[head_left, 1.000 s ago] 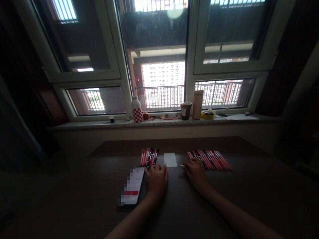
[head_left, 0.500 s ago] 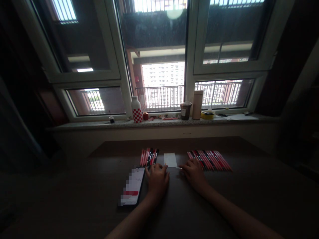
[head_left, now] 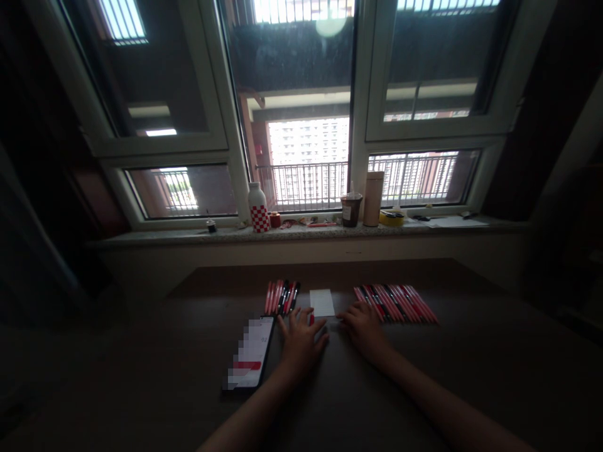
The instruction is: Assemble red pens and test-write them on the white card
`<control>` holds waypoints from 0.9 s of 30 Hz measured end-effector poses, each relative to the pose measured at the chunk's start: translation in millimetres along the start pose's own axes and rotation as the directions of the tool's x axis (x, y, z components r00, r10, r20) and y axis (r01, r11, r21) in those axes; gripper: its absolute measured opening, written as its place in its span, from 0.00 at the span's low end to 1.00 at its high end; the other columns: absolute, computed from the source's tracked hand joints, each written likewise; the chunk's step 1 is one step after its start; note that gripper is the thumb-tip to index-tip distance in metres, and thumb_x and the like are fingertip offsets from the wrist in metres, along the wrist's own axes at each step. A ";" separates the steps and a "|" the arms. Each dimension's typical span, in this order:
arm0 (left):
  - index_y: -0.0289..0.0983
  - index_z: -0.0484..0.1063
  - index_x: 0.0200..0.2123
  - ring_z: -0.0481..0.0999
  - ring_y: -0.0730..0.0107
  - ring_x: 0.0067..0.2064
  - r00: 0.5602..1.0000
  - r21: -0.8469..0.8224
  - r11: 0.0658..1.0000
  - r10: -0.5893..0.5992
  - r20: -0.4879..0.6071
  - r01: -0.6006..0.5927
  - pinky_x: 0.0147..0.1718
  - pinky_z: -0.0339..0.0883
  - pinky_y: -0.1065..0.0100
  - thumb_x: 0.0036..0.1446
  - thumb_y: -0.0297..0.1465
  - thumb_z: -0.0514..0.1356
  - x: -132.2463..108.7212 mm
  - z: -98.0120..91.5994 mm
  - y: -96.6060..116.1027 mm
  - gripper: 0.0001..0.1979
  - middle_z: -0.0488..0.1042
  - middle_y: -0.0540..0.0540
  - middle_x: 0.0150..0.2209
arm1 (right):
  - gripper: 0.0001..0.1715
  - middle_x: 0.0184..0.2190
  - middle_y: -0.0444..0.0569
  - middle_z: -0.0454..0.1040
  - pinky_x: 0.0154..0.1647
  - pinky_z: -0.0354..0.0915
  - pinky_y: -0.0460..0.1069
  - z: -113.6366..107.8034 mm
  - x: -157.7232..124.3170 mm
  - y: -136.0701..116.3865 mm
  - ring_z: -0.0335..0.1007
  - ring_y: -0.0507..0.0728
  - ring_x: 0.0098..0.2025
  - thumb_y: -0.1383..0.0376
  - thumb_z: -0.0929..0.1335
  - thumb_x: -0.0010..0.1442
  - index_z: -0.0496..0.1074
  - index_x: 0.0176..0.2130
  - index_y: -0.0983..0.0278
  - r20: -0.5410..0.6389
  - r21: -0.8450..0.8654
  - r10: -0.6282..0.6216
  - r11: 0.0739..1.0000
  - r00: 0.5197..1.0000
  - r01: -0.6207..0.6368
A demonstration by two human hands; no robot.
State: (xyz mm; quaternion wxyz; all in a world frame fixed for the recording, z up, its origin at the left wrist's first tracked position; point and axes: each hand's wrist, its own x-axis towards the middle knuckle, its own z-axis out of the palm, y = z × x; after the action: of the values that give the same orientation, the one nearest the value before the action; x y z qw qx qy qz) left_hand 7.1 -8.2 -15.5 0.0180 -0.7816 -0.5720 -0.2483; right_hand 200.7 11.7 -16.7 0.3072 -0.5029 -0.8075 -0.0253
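My left hand rests low over the table near the white square of paper, its fingers spread. A small red piece shows between its index finger and thumb; whether they touch it is unclear. On the paper's other side, my right hand has its fingers bent together, with a faint pale thing at the fingertips, too small and dark to name. Beyond the left hand lies a short row of red and black pens. A longer row of similar pens lies beside the right hand, partly behind its knuckles.
A phone with its screen lit lies left of my left wrist. On the windowsill stand a red-and-white checked bottle, a drink cup, a tall tumbler and a yellow roll.
The left hand's fingers have spread and shifted slightly right, and a red piece now shows there instead of a thin pale tip. The right hand has barely moved.
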 end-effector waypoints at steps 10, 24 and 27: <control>0.59 0.71 0.47 0.51 0.48 0.62 0.999 0.047 0.998 0.036 -0.008 -0.035 0.56 0.28 0.30 0.56 0.43 0.56 -1.2 0.8 -0.1 0.14 0.62 0.50 0.58 | 0.10 0.36 0.47 0.74 0.53 0.52 0.56 -0.6 -0.7 0.8 0.59 0.60 0.48 0.68 0.68 0.58 0.76 0.40 0.56 -0.036 0.011 -0.009 1.000 0.999 0.010; 0.59 0.71 0.46 0.51 0.48 0.63 0.999 0.049 0.999 0.017 0.040 -0.019 0.56 0.26 0.30 0.57 0.42 0.56 -0.9 -4.3 2.8 0.14 0.62 0.50 0.59 | 0.11 0.34 0.48 0.71 0.50 0.54 0.54 1.0 -0.8 0.9 0.59 0.59 0.45 0.64 0.67 0.60 0.77 0.42 0.53 -0.056 -0.044 -0.022 0.999 0.998 0.020; 0.59 0.71 0.47 0.52 0.48 0.62 1.000 0.059 0.998 0.020 0.015 -0.021 0.55 0.27 0.30 0.57 0.41 0.56 -1.5 -4.1 3.3 0.14 0.63 0.49 0.58 | 0.11 0.34 0.48 0.71 0.49 0.54 0.54 0.9 -1.1 1.0 0.59 0.59 0.45 0.64 0.67 0.60 0.77 0.42 0.53 -0.064 -0.050 -0.027 0.998 0.998 0.024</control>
State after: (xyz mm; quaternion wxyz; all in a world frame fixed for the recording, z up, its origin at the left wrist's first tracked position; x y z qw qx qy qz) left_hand 8.2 -12.0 -11.6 0.0396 -0.7882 -0.5713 -0.2253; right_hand 201.4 11.6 -18.3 0.3204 -0.4988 -0.8027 -0.0654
